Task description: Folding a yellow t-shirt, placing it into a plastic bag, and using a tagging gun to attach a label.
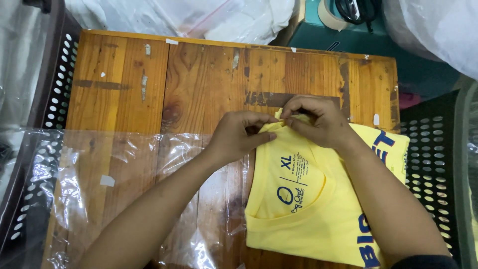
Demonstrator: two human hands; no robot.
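Observation:
A folded yellow T-shirt [308,209] with dark blue print lies on the right half of a wooden table [199,74], its neck opening facing me. My left hand [238,135] and my right hand [318,119] meet at the shirt's far edge. Both pinch the fabric there between thumb and fingers. A clear plastic bag [114,184] lies flat across the near left of the table, under my left forearm and reaching the shirt.
Black perforated crates stand at the left [55,84] and right [428,154] of the table. White plastic bags [199,17] are piled behind it. A roll of tape [329,15] and black scissors [356,10] rest on a teal box at the back right.

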